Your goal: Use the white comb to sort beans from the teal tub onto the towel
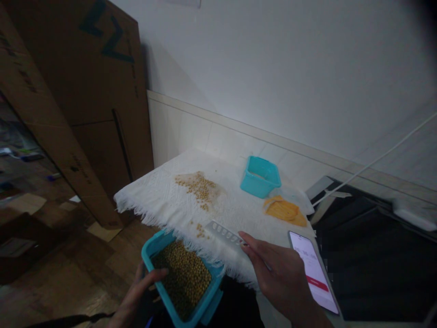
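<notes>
My left hand grips a teal plastic container by its left side, thumb over the rim. Pale yellow beans and smaller dark green beans fill it, and it sits below the table's fringed edge. In my right hand is a flat grey strip with oval slots, held by its near end above the white cloth. A few loose beans lie by the strip's far tip. Farther back, a larger scatter of yellow beans rests on the cloth.
A second teal container stands at the back of the table, with orange cloth or netting in front of it. On the right lies a lit phone. Tall cardboard boxes rise at left; a white wall closes off the back.
</notes>
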The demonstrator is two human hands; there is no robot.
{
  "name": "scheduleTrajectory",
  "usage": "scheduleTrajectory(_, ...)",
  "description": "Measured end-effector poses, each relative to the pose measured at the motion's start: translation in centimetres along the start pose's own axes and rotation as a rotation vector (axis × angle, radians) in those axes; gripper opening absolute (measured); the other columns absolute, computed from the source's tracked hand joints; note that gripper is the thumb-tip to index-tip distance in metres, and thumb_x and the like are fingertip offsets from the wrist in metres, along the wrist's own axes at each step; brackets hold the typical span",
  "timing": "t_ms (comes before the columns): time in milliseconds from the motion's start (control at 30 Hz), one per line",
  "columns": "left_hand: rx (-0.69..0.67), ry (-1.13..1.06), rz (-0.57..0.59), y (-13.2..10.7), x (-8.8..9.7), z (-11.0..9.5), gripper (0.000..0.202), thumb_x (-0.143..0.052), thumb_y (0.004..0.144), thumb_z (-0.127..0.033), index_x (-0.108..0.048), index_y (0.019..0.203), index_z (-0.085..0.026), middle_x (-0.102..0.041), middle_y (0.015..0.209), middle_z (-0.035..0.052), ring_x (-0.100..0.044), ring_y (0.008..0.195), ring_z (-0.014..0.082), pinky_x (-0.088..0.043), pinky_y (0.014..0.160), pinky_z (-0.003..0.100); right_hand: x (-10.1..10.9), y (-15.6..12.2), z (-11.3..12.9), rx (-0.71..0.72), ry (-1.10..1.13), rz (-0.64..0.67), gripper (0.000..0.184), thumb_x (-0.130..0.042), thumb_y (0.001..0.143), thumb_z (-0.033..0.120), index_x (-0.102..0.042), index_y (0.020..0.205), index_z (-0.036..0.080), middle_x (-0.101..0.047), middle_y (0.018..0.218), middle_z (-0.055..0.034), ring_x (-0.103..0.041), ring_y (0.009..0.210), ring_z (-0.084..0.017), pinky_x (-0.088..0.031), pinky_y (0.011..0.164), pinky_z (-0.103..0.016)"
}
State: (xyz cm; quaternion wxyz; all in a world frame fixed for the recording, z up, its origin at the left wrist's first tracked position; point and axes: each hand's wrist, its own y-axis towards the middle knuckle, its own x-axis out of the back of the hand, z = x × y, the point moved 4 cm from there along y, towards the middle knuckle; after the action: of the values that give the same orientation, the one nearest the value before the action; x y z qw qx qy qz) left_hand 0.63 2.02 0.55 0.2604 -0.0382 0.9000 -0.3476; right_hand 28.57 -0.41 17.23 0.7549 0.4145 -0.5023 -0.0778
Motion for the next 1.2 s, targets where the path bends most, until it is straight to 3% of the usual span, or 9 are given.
scheduleTrajectory(267, -0.018, -0.004, -0.032, 1.9, 1.1, 1.0, 0.116, -0.106, 0.061, -0.041, -0.053, 0.165, -0.041, -0.087, 0.132, 0.0086, -0.078, 0.131, 0.047, -0.068, 0.104, 0.056, 0.0, -0.7, 0.2, 0.027, 0.031, -0.004, 0.045, -0.06, 0.107, 0.004, -0.082, 0.142, 0.022, -0.092, 0.105, -0.0066, -0.09, 0.079, -0.019, -0.073, 0.07, -0.023)
scheduleTrajectory(433, -0.053, 0.004, 0.022, 1.5, 0.9, 0.8, 0.103, -0.103, 0.069, -0.042, -0.057, 0.161, -0.04, -0.085, 0.139, 0.007, -0.076, 0.137, 0.0443, -0.067, 0.107, 0.053, 0.1, -0.5, 0.5, 0.041, 0.049, -0.001, 0.054, -0.059, 0.104, 0.001, -0.078, 0.15, 0.023, -0.092, 0.105, -0.0065, -0.089, 0.077, -0.019, -0.073, 0.069, -0.023)
scheduleTrajectory(567, -0.036, 0.036, -0.044, 1.4, 1.0, 0.6, 0.108, -0.103, 0.064, -0.043, -0.056, 0.16, -0.039, -0.086, 0.131, 0.0091, -0.081, 0.125, 0.0473, -0.068, 0.101, 0.058, -0.3, -0.5, 1.4, 0.081, 0.072, 0.011, 0.061, -0.057, 0.102, 0.0, -0.073, 0.156, 0.023, -0.092, 0.106, -0.0063, -0.09, 0.08, -0.019, -0.074, 0.069, -0.024)
scheduleTrajectory(667, -0.015, 0.064, -0.07, 1.4, 1.0, 0.5, 0.109, -0.103, 0.063, -0.045, -0.055, 0.16, -0.036, -0.086, 0.124, 0.0105, -0.084, 0.115, 0.0465, -0.069, 0.096, 0.058, -0.5, -0.4, 1.8, 0.093, 0.075, 0.005, 0.052, -0.057, 0.104, 0.002, -0.078, 0.149, 0.019, -0.092, 0.104, -0.007, -0.089, 0.079, -0.019, -0.073, 0.067, -0.023)
scheduleTrajectory(800, -0.035, 0.057, -0.034, 1.2, 0.7, 0.3, 0.103, -0.101, 0.068, -0.045, -0.055, 0.16, -0.038, -0.085, 0.128, 0.0093, -0.084, 0.116, 0.044, -0.069, 0.097, 0.055, -0.6, 0.2, 1.3, 0.057, 0.022, -0.02, 0.04, -0.056, 0.109, 0.004, -0.083, 0.135, 0.018, -0.092, 0.101, -0.0069, -0.089, 0.077, -0.017, -0.073, 0.071, -0.022)
scheduleTrajectory(967, -0.017, 0.041, -0.07, 1.4, 1.0, 0.5, 0.113, -0.103, 0.061, -0.044, -0.054, 0.162, -0.036, -0.087, 0.124, 0.0104, -0.082, 0.119, 0.0475, -0.07, 0.094, 0.056, -1.2, 0.8, 0.6, 0.056, 0.013, -0.013, 0.038, -0.056, 0.109, 0.004, -0.083, 0.132, 0.017, -0.092, 0.099, -0.0063, -0.089, 0.077, -0.017, -0.073, 0.07, -0.022)
scheduleTrajectory(1200, -0.063, 0.02, -0.003, 1.8, 1.4, 0.7, 0.114, -0.103, 0.066, -0.042, -0.053, 0.168, -0.039, -0.081, 0.148, 0.0104, -0.078, 0.132, 0.0466, -0.07, 0.098, 0.052, -1.1, 1.1, 0.7, 0.064, -0.009, -0.054, 0.035, -0.059, 0.107, 0.002, -0.083, 0.129, 0.014, -0.092, 0.101, -0.0077, -0.089, 0.079, -0.017, -0.073, 0.073, -0.021)
